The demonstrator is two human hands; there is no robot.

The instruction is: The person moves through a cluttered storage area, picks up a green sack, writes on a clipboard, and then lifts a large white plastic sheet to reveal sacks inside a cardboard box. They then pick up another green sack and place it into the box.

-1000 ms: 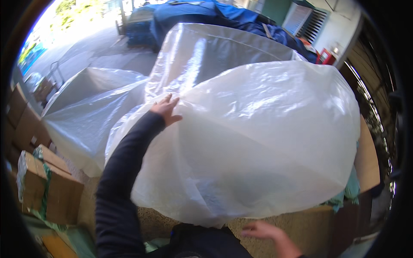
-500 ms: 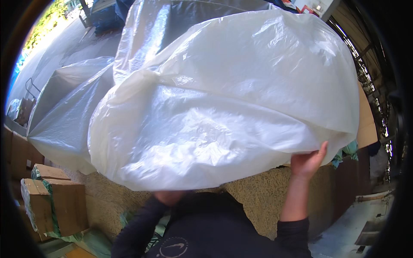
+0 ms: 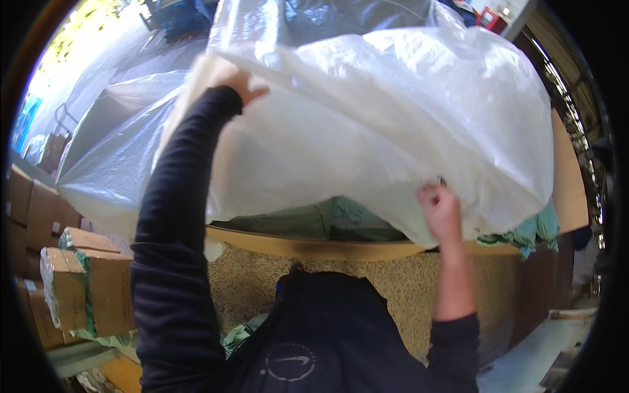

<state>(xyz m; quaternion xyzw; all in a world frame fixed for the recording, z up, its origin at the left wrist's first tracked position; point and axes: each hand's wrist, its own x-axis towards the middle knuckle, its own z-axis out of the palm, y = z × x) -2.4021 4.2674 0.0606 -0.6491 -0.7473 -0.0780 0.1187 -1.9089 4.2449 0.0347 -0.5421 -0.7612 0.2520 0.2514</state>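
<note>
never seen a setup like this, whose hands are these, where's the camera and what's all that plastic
There's no machine here: these are a person's own bare hands, with dark sleeves on the arms. A wide fisheye camera worn on the head looks down, so edges bend and the rim goes black.

In front lies a big, whitish plastic sheet. The left hand is at its raised upper-left part; its grip is partly hidden. The right hand is at the sheet too, fingers curled, seemingly pinching it.

Below the sheet show a brown cardboard edge and some green material. Cardboard boxes stand at the left.
</note>
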